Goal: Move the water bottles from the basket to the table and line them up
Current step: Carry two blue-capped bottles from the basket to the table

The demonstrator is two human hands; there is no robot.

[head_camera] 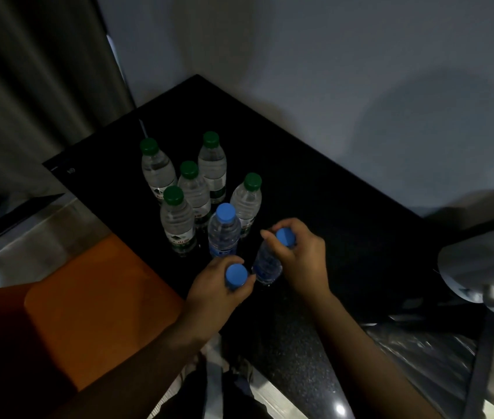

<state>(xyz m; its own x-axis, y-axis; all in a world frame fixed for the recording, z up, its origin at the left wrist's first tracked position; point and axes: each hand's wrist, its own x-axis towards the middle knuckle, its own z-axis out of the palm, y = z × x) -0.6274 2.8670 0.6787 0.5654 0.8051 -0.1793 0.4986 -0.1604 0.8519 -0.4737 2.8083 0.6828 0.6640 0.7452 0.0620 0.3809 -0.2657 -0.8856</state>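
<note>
Both hands on blue-capped bottles at the near edge of the counter [345,225]

The left hand [218,287] has its grip curled round the near bottle [236,276]; the right hand [298,257] holds the tilted bottle [266,264] by its neck. Just beyond stand the standing blue-capped bottle [224,234] and five green-capped bottles [194,189] — crowded, so a crooked set-down or a knuckle's nudge could topple them.

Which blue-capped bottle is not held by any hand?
The farthest blue-capped bottle, standing free beside the green-capped bottles; the left hand and right hand each grip one of the others.
</note>
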